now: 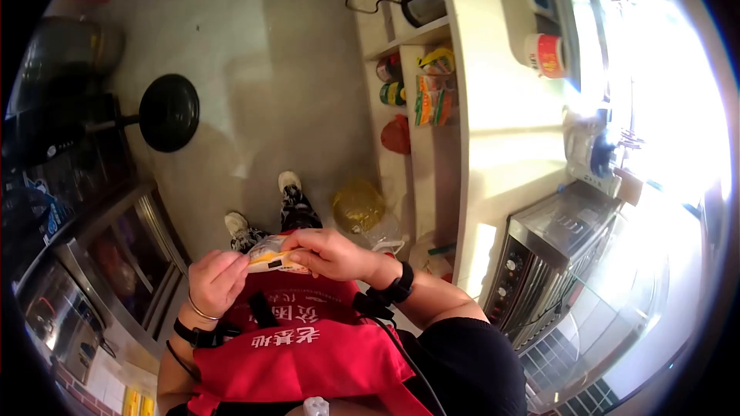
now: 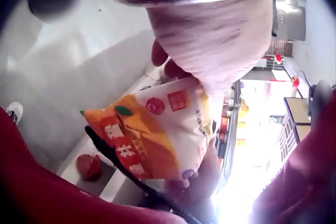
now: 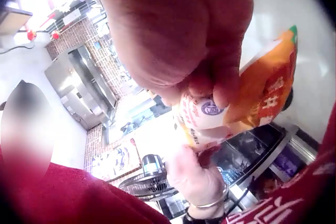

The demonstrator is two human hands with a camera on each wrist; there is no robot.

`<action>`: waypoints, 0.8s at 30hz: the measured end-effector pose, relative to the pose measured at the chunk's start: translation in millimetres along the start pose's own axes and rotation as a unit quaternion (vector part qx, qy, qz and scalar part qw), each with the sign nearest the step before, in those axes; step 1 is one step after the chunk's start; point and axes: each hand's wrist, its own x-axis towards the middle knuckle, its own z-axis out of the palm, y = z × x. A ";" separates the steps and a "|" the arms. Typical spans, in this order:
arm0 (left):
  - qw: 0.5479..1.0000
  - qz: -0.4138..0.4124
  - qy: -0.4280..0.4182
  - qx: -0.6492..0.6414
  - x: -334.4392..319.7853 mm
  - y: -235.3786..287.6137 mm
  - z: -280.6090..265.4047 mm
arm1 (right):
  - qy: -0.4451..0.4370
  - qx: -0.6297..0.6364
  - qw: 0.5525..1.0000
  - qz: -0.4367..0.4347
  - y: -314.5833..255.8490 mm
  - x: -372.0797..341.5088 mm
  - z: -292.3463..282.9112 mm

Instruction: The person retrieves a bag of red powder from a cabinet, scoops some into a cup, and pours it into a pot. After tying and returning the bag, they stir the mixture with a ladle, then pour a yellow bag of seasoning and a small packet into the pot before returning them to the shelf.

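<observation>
An orange and white printed packet [image 1: 270, 260] is held between both hands in front of the red apron [image 1: 308, 339]. In the head view the left hand [image 1: 216, 283] pinches its left end, and the right hand [image 1: 333, 254] grips the right end with the thumb on it. The left wrist view shows the packet [image 2: 152, 129] hanging below the left hand [image 2: 210, 40]. In the right wrist view the right hand [image 3: 184, 40] has its fingers curled on the packet [image 3: 252, 95], with the left hand [image 3: 197, 179] at its lower edge.
A shelf unit [image 1: 462, 146] with packets and jars stands to the right, beside a steel oven [image 1: 532, 254]. A round black object [image 1: 169, 112] and a glass-fronted cabinet [image 1: 127, 262] are on the left. A yellow bag [image 1: 358, 205] lies on the floor near the shoes.
</observation>
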 end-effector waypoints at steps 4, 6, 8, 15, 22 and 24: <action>0.996 0.076 0.050 0.011 6.6 13.3 -24.0 | 0.080 -0.239 0.958 -0.133 -22.9 3.0 21.5; 0.993 0.106 0.038 0.028 6.3 19.4 -40.3 | 0.192 -0.428 0.844 -0.260 -46.3 9.8 35.2; 0.990 0.124 0.059 0.043 0.7 23.2 -59.2 | 0.199 -0.435 0.826 -0.297 -60.8 18.2 58.7; 0.969 0.147 0.180 0.085 -45.1 40.8 -135.3 | 0.178 -0.440 0.768 -0.430 -118.0 48.5 145.8; 0.945 0.079 0.308 -0.082 -98.2 67.1 -199.6 | 0.185 -0.448 0.735 -0.473 -182.6 49.7 241.4; 0.947 0.089 0.304 -0.052 -114.6 78.1 -220.1 | 0.133 -0.417 0.707 -0.556 -199.3 43.3 276.6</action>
